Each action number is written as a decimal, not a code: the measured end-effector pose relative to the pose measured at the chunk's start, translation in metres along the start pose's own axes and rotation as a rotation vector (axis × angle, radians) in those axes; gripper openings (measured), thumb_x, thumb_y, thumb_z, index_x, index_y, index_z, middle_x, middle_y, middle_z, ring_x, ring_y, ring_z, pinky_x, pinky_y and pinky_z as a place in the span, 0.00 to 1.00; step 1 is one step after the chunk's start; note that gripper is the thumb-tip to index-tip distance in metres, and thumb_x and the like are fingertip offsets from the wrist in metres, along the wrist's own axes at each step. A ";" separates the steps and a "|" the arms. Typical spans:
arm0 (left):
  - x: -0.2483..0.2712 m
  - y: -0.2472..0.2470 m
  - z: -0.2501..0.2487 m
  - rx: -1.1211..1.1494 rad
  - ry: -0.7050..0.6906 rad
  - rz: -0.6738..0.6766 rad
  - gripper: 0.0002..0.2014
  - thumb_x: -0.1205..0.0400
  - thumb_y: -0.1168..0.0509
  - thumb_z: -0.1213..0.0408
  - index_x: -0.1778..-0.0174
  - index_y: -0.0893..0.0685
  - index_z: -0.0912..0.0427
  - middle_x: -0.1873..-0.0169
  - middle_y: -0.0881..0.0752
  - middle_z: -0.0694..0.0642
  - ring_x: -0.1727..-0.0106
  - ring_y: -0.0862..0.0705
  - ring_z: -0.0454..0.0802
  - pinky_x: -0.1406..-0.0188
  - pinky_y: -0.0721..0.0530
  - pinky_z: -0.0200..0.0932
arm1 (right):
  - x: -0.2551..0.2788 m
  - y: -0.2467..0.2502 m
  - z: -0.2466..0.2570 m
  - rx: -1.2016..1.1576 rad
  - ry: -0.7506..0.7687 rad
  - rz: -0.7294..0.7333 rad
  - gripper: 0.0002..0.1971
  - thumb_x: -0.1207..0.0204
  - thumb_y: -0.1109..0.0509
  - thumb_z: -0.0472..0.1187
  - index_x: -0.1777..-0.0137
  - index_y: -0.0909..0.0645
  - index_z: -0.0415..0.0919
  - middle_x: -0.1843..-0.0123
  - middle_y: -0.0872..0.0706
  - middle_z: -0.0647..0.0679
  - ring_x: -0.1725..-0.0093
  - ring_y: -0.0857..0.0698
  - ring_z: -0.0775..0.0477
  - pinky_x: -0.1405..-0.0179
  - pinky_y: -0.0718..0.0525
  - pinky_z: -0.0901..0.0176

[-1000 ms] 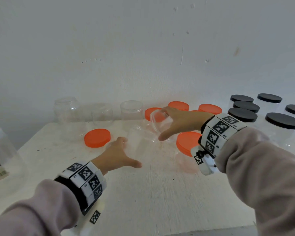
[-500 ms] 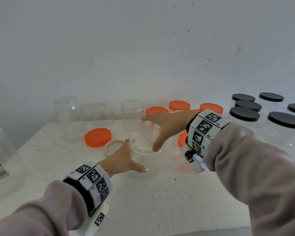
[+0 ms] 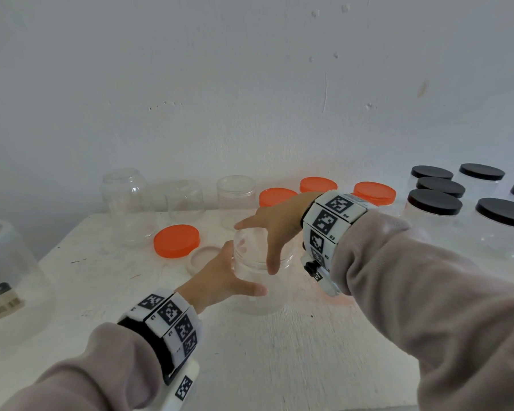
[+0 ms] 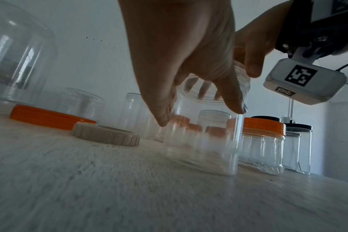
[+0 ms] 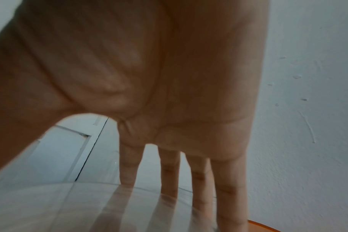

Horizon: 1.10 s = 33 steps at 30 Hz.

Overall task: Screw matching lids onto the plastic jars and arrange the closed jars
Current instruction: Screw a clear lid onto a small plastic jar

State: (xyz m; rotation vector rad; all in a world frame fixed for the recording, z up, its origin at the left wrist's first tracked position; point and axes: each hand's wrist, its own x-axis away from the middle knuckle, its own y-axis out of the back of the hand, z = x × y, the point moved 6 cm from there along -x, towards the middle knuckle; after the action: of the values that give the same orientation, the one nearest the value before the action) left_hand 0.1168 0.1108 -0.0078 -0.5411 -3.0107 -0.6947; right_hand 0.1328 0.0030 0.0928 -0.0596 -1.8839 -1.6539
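A clear plastic jar (image 3: 258,301) stands upright on the white table (image 3: 279,366), near the middle. My left hand (image 3: 226,274) grips its body from the left, thumb across the front. My right hand (image 3: 267,235) comes from above and holds a clear lid (image 3: 250,244) on the jar's mouth, thumb at the front and fingers spread over the far rim. In the left wrist view the jar (image 4: 205,141) shows between thumb and fingers of my left hand (image 4: 189,87). The right wrist view has my right hand (image 5: 169,172) with fingers reaching down onto the clear lid (image 5: 89,207).
A loose orange lid (image 3: 176,241) and a pale beige lid (image 3: 204,256) lie left of the jar. Open clear jars (image 3: 185,200) line the back wall. Orange-lidded jars (image 3: 374,192) and black-lidded jars (image 3: 434,203) stand at the right. A large clear container (image 3: 6,277) is at far left.
My right hand has brought the clear lid down from the air onto the jar's mouth. My left hand has closed round the jar's body.
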 end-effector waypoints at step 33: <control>-0.006 0.002 0.009 -0.051 -0.010 -0.040 0.56 0.37 0.17 0.53 0.18 0.45 0.50 0.26 0.30 0.47 0.29 0.31 0.45 0.34 0.31 0.40 | 0.003 0.001 0.006 -0.047 -0.005 0.000 0.52 0.36 0.18 0.57 0.17 0.49 0.66 0.17 0.41 0.54 0.18 0.40 0.44 0.27 0.36 0.46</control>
State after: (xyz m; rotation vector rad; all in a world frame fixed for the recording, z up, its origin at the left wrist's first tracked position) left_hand 0.1239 0.1147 -0.0158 -0.4885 -3.0285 -0.7756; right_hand 0.1280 0.0079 0.0947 -0.0836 -1.8488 -1.7002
